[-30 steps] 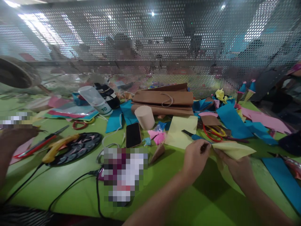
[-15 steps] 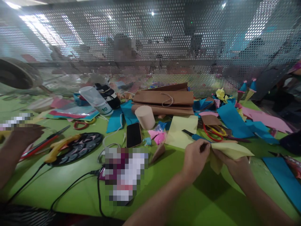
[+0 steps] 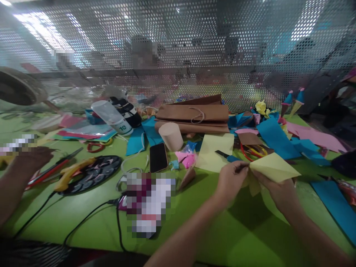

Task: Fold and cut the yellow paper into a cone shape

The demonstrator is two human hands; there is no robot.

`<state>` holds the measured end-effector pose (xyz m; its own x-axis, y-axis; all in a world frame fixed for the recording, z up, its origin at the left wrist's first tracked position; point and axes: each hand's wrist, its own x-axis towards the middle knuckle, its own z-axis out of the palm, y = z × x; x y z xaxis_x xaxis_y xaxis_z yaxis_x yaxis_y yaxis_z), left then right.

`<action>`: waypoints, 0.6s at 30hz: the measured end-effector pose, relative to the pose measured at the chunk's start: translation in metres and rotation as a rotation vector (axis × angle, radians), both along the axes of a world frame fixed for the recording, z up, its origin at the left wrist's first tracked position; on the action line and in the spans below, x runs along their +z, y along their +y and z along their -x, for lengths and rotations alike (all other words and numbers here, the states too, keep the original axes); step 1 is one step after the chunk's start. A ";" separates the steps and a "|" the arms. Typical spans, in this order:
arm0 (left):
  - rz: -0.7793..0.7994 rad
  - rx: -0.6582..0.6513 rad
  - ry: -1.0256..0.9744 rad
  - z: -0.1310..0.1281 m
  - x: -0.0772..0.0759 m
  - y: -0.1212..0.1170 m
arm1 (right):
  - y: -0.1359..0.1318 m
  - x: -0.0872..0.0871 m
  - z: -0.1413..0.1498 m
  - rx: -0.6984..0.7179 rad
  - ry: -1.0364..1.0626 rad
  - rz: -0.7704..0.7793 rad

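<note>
Both of my hands hold a folded pale yellow sheet of paper a little above the green table, right of centre. My left hand is closed and pinches the sheet's left corner. My right hand is under the sheet with its fingers closed on the paper; the sheet hides most of them. A second flat yellow sheet lies just behind my hands, with a blue-handled cutter on it.
Another person's arm rests at the left edge by a yellow glue gun and a dark round plate. A black phone, a beige cup, brown paper bags, red scissors, blue and pink sheets and cables lie around. A perforated metal screen stands behind.
The yellow sheet has tilted up so its top face shows more, and my hands have risen slightly. The other person's arm at the left has shifted a little.
</note>
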<state>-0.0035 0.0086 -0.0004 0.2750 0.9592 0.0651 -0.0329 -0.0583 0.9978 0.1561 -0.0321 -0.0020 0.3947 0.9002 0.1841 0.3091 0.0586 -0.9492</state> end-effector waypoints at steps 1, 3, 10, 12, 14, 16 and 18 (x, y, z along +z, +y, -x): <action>0.033 -0.027 -0.031 0.000 0.000 0.001 | 0.001 -0.002 -0.002 0.009 -0.011 0.005; 0.082 -0.075 -0.085 -0.001 -0.001 0.002 | 0.001 -0.005 -0.004 0.021 -0.017 0.028; 0.007 -0.122 -0.068 0.003 0.000 0.003 | -0.001 0.002 -0.001 0.050 -0.013 0.032; -0.022 -0.114 -0.009 0.004 0.000 0.002 | -0.001 0.004 -0.001 0.045 -0.018 0.031; -0.030 -0.089 0.034 0.004 -0.001 0.002 | -0.002 0.003 -0.001 0.040 -0.019 0.029; -0.028 -0.053 0.046 0.003 -0.002 0.002 | -0.003 0.002 -0.001 0.060 0.013 0.044; -0.016 -0.025 0.039 0.002 -0.003 0.001 | -0.004 0.002 -0.001 0.076 0.079 0.060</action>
<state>-0.0053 0.0100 -0.0035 0.3017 0.9509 0.0694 0.0042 -0.0741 0.9972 0.1568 -0.0358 0.0003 0.3358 0.9367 0.0997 0.2296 0.0213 -0.9731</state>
